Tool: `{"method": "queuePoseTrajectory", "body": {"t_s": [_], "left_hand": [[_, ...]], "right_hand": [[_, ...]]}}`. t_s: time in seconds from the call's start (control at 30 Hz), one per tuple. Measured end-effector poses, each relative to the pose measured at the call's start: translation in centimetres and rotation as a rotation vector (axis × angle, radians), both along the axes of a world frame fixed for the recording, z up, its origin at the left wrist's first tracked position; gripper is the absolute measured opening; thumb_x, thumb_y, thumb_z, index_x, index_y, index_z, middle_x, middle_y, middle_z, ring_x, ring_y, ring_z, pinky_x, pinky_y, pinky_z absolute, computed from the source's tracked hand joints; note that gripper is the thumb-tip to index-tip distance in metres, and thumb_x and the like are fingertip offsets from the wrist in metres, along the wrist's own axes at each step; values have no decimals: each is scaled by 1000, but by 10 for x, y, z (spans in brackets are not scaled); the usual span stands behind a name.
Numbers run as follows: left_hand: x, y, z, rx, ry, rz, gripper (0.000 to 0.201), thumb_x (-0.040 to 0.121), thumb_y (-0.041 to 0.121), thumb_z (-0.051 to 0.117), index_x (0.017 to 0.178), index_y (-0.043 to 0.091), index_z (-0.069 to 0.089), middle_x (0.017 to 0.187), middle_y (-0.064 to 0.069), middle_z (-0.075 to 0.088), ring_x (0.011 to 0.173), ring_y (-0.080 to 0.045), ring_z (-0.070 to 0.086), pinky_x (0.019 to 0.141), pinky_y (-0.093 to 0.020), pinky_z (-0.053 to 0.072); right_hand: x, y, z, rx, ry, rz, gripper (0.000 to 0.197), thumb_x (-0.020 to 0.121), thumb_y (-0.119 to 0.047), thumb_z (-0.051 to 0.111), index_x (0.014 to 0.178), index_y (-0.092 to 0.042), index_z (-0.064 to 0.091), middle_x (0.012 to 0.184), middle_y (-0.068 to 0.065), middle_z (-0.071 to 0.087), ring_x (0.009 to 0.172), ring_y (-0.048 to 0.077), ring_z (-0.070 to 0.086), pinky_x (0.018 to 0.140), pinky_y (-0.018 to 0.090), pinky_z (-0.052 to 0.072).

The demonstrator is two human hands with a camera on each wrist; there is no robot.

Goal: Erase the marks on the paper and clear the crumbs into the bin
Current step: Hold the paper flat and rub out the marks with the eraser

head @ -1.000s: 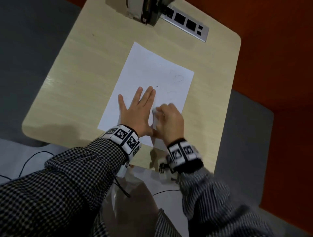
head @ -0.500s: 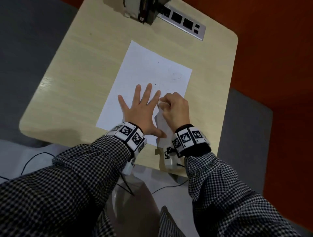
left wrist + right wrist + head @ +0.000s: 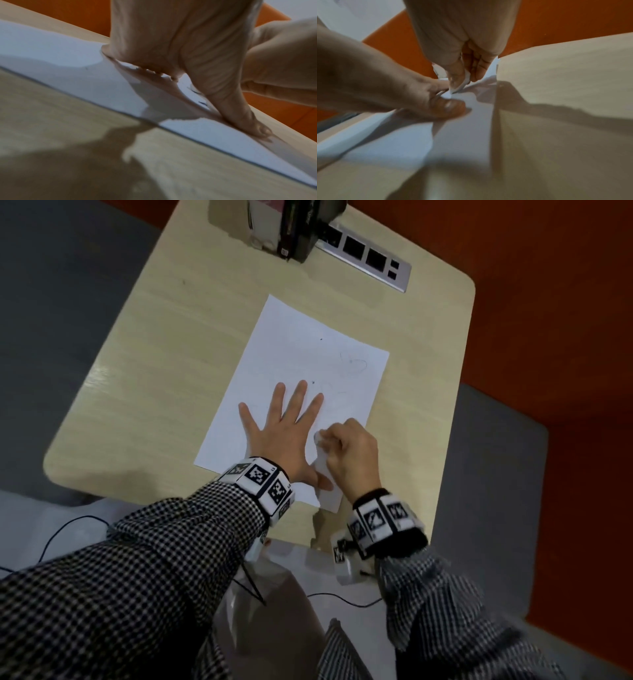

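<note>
Paper pinned by flat left hand — right hand pinches eraser.

Both hands low, side by side.
Left hand flat, fingers spread; right hand curled, pinching something small and white.

Office-type room: pale wood desk w/ built-in socket strip, grey carpet, orange wall.

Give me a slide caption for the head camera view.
Left hand flat on the paper, right hand pinching a white eraser against it.
</note>
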State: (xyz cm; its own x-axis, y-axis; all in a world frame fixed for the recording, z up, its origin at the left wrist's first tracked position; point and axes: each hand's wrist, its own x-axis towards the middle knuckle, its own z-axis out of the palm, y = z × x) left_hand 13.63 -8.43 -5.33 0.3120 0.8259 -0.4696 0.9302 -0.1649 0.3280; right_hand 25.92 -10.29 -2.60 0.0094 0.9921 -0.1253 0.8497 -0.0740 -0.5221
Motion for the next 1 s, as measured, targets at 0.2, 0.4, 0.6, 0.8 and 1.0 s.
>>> {"method": "queuePoseTrajectory", "body": {"t_s": [0.2,0.4,0.6,0.8,1.0], "left_hand": [[1,2,1,-1,-16,27,142,48,86,65,148,37,-24,154,8,-36,142,-24,-33,101,-76,-7],[1,2,1,4,-11,23,144,46,88,63,147,36,-25,153,7,-37,142,-24,-33,101,-76,-6],[1,1,2,-5,-7,15,143,47,87,64,147,36,-25,153,7,-37,141,-24,-34,101,-76,-6],[1,1,2,-7,0,15,144,47,86,65,147,37,-26,153,8,-37,141,-24,-34,101,-75,-8],[1,2,1,-16,-8,9,143,48,86,64,146,37,-27,152,7,-38,140,-24,-36,100,-76,-9]], "right_hand": [[3,11,-8,51,-3,-36,20,83,-14,58,70,1,62,71,19,57,62,30,55,55,34,45],[11,38,-6,8,43,-36,12,78,-10,58,74,-3,67,77,17,62,71,30,60,63,30,46],[7,-4,-5,-3,42,-38,15,80,-9,59,71,1,65,71,19,58,64,31,57,56,30,41],[9,22,-8,15,34,-89,11,82,-9,61,75,0,65,78,17,61,70,27,58,61,25,39],[11,12,-4,-49,40,-32,8,78,-7,62,75,-2,68,76,17,62,71,30,59,63,34,48]]}}
